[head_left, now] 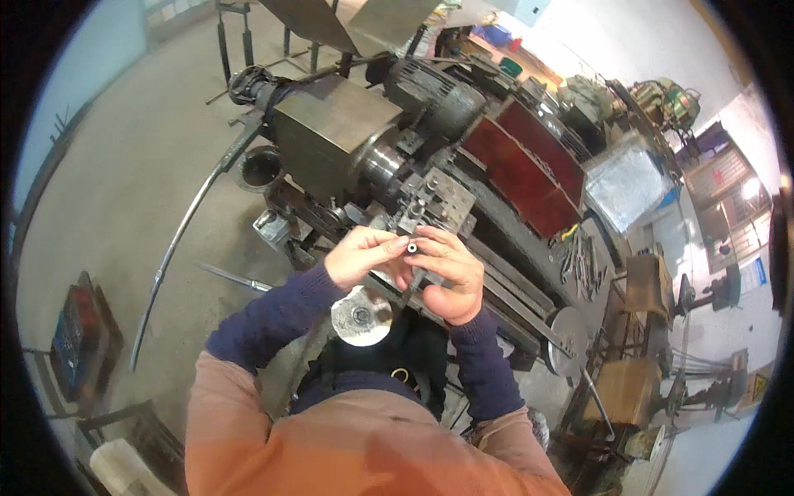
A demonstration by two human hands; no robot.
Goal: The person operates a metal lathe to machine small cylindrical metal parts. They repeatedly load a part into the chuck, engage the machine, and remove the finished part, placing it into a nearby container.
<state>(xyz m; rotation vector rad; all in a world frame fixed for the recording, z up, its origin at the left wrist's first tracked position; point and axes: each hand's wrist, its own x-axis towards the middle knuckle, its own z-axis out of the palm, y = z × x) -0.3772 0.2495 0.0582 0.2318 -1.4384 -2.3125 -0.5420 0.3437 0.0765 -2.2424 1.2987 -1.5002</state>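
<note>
In front of a metal lathe, both my hands meet over a small dark cylindrical part (pixel 412 248) with a pale ring at its end. The thumb and fingers of my left hand (pixel 364 258) pinch this part from the left. My right hand (pixel 453 277) curls around its other side, fingertips against it. A narrow grey metal piece (pixel 416 279) shows below the right fingers; its kind is not clear and the hand partly hides it. Just beyond my fingers stands the lathe's tool post (pixel 442 198), with the chuck (pixel 385 165) to its left.
A long bent metal lever (pixel 186 236) reaches out on the left. Below my left hand is a round pale disc (pixel 361 316). Red trays (pixel 529 165) lie behind the lathe bed, with several wrenches (pixel 584 263) to the right. A handwheel (pixel 569 341) stands at the bed's right end.
</note>
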